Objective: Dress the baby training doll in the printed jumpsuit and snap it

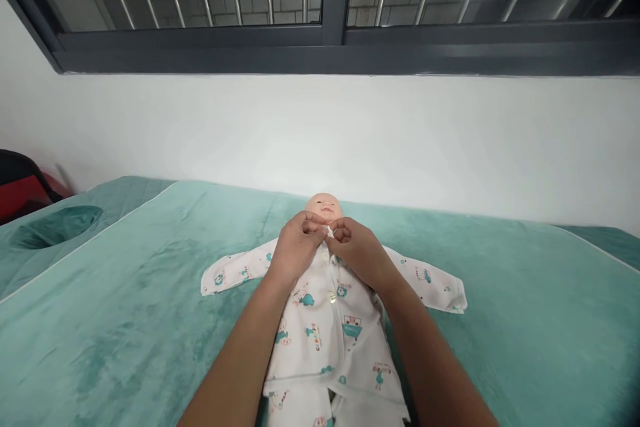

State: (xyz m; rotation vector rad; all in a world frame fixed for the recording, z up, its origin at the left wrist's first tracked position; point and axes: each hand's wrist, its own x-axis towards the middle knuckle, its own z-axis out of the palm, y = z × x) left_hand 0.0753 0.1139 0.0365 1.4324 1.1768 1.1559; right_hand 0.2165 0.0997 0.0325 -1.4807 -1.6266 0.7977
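A baby doll (324, 203) lies on its back, dressed in a white printed baby jacket (313, 320) with sleeves spread to both sides. Below the jacket's hem, matching white trousers (295, 407) show. At the neckline, my left hand (300, 240) pinches the collar edge between thumb and fingers. My right hand (357, 247) pinches the collar's other side, its fingertips close to the left ones. Lower on the front, a button (333, 297) is visible. My fingers partly cover the collar and the doll's chin.
A green plush cover (140, 293) lies under the doll, with a round hollow (57, 227) at the left. Behind stands a white wall (320, 133) with a dark-framed window (330, 57) above. A red and black object (23, 187) sits at the far left.
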